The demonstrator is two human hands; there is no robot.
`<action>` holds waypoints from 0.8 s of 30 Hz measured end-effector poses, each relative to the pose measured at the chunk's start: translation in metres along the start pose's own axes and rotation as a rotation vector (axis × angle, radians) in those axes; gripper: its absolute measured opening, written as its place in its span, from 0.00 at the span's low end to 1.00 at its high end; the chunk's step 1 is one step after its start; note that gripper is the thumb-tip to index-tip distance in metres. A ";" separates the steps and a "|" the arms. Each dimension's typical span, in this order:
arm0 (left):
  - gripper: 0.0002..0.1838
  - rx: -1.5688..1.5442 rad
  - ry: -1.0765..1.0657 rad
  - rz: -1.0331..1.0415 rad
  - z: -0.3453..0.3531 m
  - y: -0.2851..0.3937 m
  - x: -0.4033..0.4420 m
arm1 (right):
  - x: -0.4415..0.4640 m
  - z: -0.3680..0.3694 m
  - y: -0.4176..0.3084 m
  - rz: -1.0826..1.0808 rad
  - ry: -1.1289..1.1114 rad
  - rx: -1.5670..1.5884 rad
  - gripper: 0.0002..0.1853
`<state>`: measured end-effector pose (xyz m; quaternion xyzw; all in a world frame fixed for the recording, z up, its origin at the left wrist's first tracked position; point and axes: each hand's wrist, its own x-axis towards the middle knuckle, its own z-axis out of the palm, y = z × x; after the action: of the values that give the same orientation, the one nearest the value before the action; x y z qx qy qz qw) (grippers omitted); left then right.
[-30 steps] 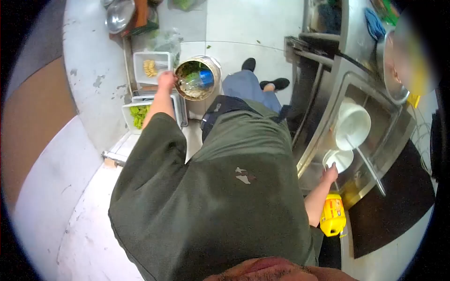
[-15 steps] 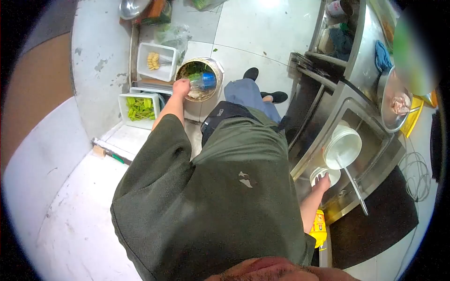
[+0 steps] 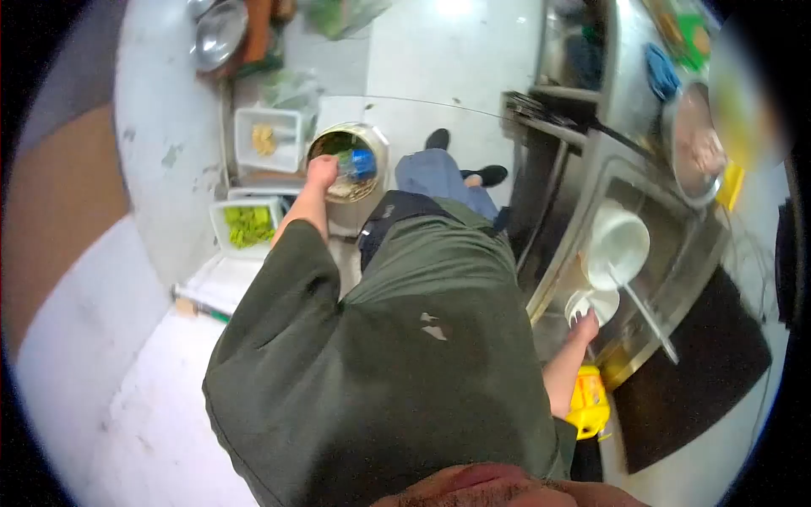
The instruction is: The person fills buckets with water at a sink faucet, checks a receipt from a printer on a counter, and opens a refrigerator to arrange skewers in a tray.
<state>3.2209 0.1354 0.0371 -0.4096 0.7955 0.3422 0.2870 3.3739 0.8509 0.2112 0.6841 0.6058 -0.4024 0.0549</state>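
My left hand (image 3: 323,171) is closed at the near left rim of a round waste bin (image 3: 382,160). Inside the bin are green leaf scraps, and a clear plastic item with a blue part (image 3: 361,164) lies beside my fingers. Whether I grip that item or the rim cannot be made out. On the other side, my right hand (image 3: 583,325) grips the edge of a small white tub (image 3: 603,306) at the sink. A larger white bucket (image 3: 623,241), with a long pale handle (image 3: 646,317) sticking out, stands right behind that tub.
Left of the bin are a white tray of yellowish pieces (image 3: 263,140) and a tray of green leaves (image 3: 248,226). A metal sink (image 3: 672,253) and a metal bowl (image 3: 697,165) line the right side. A yellow jug (image 3: 590,406) sits below my right forearm.
The view has shifted slightly and blurred. Both hands stay at the bin and the small tub, with little visible movement. More of the yellow jug now shows.
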 end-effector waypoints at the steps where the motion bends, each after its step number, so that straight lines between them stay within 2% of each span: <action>1: 0.21 0.119 0.069 0.143 -0.007 0.022 -0.019 | 0.006 -0.013 0.007 0.002 -0.015 0.009 0.22; 2: 0.22 -0.046 0.001 0.047 0.002 0.012 -0.003 | 0.000 -0.010 0.009 0.005 0.019 0.051 0.20; 3: 0.23 0.067 -0.091 0.048 0.010 -0.012 0.030 | 0.053 -0.031 0.055 -0.409 0.040 -0.557 0.20; 4: 0.18 0.036 -0.196 0.009 0.008 0.000 0.026 | 0.010 -0.015 0.026 -0.069 0.101 -0.130 0.20; 5: 0.16 -0.090 -0.165 -0.028 0.011 0.009 0.018 | 0.040 -0.024 0.050 -0.143 0.073 -0.289 0.20; 6: 0.16 -0.269 -0.185 -0.036 0.014 0.015 0.010 | 0.023 -0.019 0.040 -0.080 0.121 -0.245 0.19; 7: 0.14 -0.303 -0.177 -0.078 0.010 0.049 -0.018 | 0.003 -0.011 0.030 -0.062 0.169 -0.063 0.16; 9: 0.12 -0.350 -0.288 -0.057 0.008 0.046 0.003 | -0.017 -0.007 0.017 -0.078 0.156 -0.038 0.15; 11: 0.12 -0.425 -0.293 -0.083 0.013 0.049 0.019 | -0.001 -0.011 0.038 -0.102 0.146 0.051 0.13; 12: 0.12 -0.241 -0.279 -0.072 0.007 0.065 0.013 | -0.002 -0.011 0.043 -0.118 0.132 0.092 0.12; 15: 0.12 -0.151 -0.226 0.022 0.005 0.079 0.028 | -0.010 -0.019 0.056 -0.113 0.163 -0.014 0.12; 18: 0.11 -0.258 -0.238 0.037 0.006 0.093 0.041 | -0.012 -0.015 0.076 -0.076 0.291 0.118 0.13; 21: 0.08 -0.353 -0.264 0.012 0.007 0.120 0.023 | 0.015 -0.027 0.116 -0.052 0.193 -0.006 0.14; 24: 0.07 -0.321 -0.257 0.013 0.009 0.137 0.007 | 0.007 -0.029 0.113 -0.006 0.220 -0.026 0.14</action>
<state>3.1031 0.1983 0.0693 -0.3977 0.6903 0.5158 0.3150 3.4861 0.8436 0.1793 0.7215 0.6154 -0.3173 -0.0043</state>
